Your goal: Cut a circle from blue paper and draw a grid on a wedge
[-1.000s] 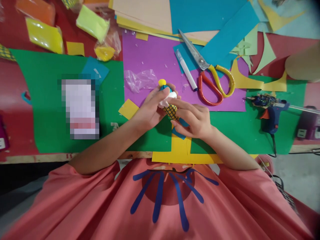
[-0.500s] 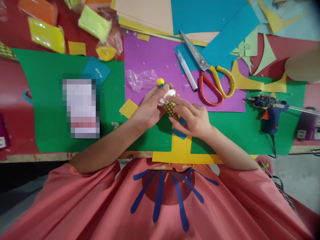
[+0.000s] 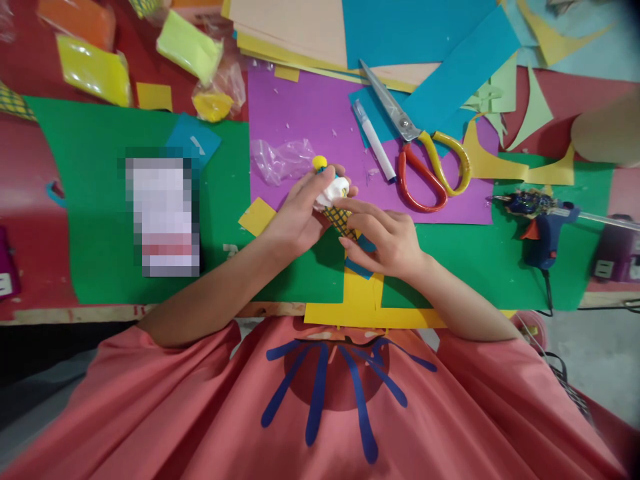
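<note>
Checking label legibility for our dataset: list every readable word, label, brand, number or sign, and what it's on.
No text is readable.
Orange packet, top edge: dark marks, too blurred.
Pixelated rectangle: any text is lost.
Table edge: red strokes, not legible as characters.
Held cone: no lettering visible.

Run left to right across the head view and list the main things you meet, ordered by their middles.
Yellow packet → lime packet → left hand → patterned cone with a white top → right hand → scissors → glue gun.
</note>
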Action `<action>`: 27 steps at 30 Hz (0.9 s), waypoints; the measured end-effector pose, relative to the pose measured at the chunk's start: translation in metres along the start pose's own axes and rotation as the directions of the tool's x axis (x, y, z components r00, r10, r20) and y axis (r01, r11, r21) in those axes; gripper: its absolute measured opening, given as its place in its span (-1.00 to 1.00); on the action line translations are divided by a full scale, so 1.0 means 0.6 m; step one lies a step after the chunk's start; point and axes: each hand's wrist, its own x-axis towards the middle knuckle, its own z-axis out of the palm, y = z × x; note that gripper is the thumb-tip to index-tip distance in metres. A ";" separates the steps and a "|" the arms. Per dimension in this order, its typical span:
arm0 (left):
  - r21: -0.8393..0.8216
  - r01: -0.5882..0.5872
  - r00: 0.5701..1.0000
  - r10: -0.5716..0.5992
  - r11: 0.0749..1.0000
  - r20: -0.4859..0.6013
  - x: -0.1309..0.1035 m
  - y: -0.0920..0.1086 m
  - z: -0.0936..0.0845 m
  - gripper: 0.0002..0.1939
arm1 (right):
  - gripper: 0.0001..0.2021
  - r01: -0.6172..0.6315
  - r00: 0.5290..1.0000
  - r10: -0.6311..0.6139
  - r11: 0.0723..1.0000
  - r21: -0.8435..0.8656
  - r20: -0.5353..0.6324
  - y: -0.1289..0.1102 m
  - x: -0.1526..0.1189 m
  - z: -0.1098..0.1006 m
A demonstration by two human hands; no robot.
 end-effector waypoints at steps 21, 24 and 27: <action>0.011 -0.133 0.980 0.130 0.991 0.148 -0.005 0.011 -0.001 -0.88 | -0.71 -0.479 0.867 0.461 0.668 0.569 0.189 -0.005 -0.005 0.013; -0.001 -0.087 0.992 0.087 0.996 0.088 -0.006 0.015 0.003 -0.85 | -0.74 -0.483 0.868 0.465 0.703 0.523 0.177 -0.008 -0.005 0.012; 0.002 -0.103 0.990 0.103 0.995 0.092 -0.010 0.013 0.007 -0.87 | -0.74 -0.498 0.862 0.471 0.712 0.495 0.190 -0.008 -0.004 0.012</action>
